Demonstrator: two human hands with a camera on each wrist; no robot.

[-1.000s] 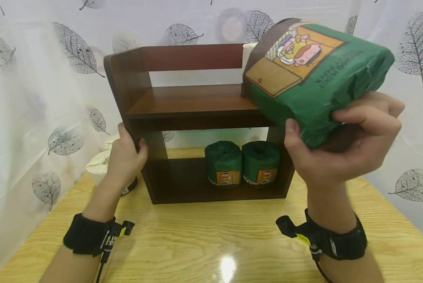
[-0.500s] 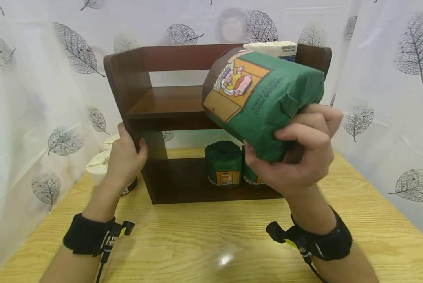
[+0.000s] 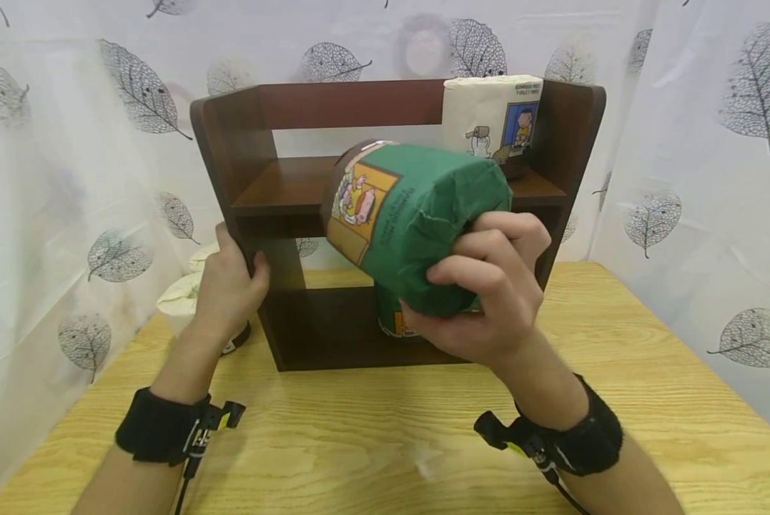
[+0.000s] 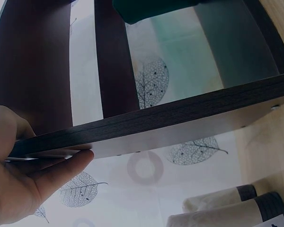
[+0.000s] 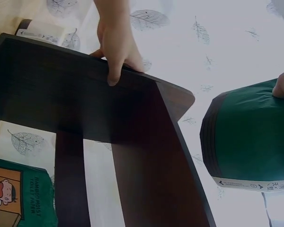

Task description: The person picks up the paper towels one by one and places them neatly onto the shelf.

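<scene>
A wrapped toilet roll (image 3: 417, 207), green with a brown end and a cartoon picture, is held tilted in my right hand (image 3: 497, 286). The fingers are curled round its creased end, in front of a dark brown wooden shelf unit (image 3: 220, 157). My left hand (image 3: 230, 286) grips that unit's left side panel; the left wrist view shows the thumb and fingers (image 4: 68, 170) on either side of the board. Behind the held roll, green toilet rolls (image 3: 390, 323) on the lower shelf are mostly hidden. On the upper shelf's right end stands a white toilet roll (image 3: 471, 118).
White wrapped rolls (image 3: 180, 297) stand on the wooden table (image 3: 346, 436), left of the unit and partly behind my left arm. A pale curtain (image 3: 700, 236) with leaf prints hangs behind and along both sides.
My right hand has carried the green toilet roll left and down across the front of the unit, uncovering the white roll and covering the lower green ones. The left hand stays put.
</scene>
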